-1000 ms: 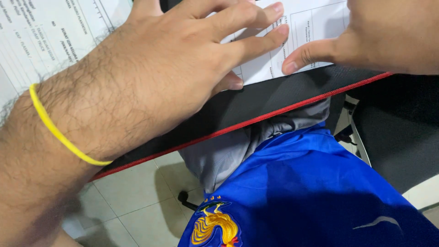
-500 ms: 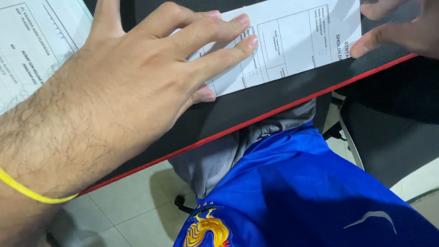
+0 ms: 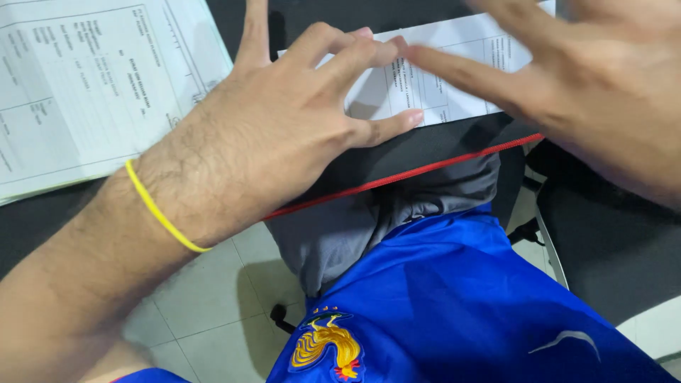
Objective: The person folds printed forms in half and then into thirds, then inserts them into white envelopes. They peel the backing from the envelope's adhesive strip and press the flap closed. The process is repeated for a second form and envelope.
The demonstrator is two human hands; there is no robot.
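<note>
Left hand (image 3: 284,120) lies flat, fingers spread, on a white printed sheet (image 3: 454,71) at the near edge of a black desk (image 3: 425,145) w/ a red trim strip. Yellow rubber band (image 3: 159,209) around that wrist. Right hand (image 3: 589,85) comes in from the right, open, blurred; its fingertips meet the left fingertips over the sheet. Far left: a second form (image 3: 78,85), pale green edge. Near: grey shorts (image 3: 340,234), blue jersey (image 3: 454,305) w/ gold crest, tiled floor (image 3: 206,312).
</note>
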